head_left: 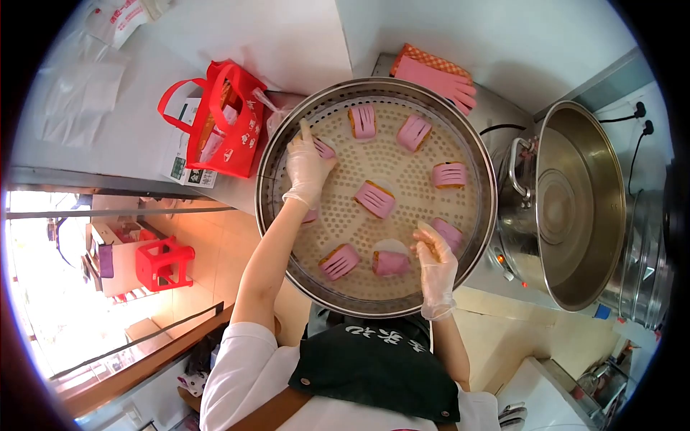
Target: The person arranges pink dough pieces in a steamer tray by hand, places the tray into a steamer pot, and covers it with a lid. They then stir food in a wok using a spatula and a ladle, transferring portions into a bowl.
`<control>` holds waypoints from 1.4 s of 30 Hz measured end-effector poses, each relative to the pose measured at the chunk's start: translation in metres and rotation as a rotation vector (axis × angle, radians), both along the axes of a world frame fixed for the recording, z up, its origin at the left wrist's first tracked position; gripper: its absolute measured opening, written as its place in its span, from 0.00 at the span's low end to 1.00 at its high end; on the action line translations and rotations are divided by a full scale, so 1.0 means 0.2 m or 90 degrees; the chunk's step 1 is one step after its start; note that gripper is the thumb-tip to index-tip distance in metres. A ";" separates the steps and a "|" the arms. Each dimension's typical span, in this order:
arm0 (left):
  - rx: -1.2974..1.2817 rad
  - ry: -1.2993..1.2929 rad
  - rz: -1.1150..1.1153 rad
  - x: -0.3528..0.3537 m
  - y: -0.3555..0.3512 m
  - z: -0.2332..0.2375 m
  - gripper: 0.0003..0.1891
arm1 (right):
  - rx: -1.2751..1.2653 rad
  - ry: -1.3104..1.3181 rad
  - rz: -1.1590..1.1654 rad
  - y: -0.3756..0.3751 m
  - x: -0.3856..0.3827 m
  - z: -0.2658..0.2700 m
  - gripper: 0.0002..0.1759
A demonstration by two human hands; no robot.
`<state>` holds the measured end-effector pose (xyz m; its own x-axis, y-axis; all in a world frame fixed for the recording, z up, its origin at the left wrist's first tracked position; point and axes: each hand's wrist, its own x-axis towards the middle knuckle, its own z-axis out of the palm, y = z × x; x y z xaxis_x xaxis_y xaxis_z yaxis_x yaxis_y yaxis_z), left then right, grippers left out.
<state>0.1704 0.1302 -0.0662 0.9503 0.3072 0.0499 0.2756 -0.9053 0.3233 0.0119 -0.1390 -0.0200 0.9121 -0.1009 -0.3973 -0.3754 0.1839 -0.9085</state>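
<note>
Purple rolled buns with slits and an orange-brown filling lie spaced out in a large round metal steamer tray [374, 307] with a perforated base. My left hand [309, 169], in a clear glove, is at the tray's left side, thumb and fingers around a purple bun [324, 148]. Part of another bun [310, 215] shows beside that wrist. My right hand [435, 269], also gloved, hovers over the lower right, fingers loosely bent and apart, nothing visible in them. Closest to it are a bun [448, 233] partly behind its fingers and a bun on white paper [392, 263].
A red bag [226, 122] stands beside the tray at the upper left. Pink gloves [438, 80] lie behind it. A large metal pot [582, 208] stands at the right, near cables [636, 147]. A red stool [164, 262] is on the floor at the left.
</note>
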 end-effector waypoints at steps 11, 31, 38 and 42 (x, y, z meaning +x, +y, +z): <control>0.070 -0.202 -0.100 -0.09 -0.04 0.06 0.57 | -0.134 -0.067 -0.229 -0.43 0.01 0.01 0.19; -0.455 0.177 -0.428 -0.70 -0.88 0.12 0.41 | -0.657 -0.225 0.183 -0.22 -0.07 -0.03 0.36; -0.536 0.107 -0.365 -0.70 -0.90 0.06 0.38 | -0.486 -0.097 0.059 -0.27 -0.06 -0.05 0.36; -0.534 0.161 -0.365 -0.68 -0.89 0.05 0.36 | -0.159 -0.033 -0.032 -0.32 -0.07 -0.11 0.36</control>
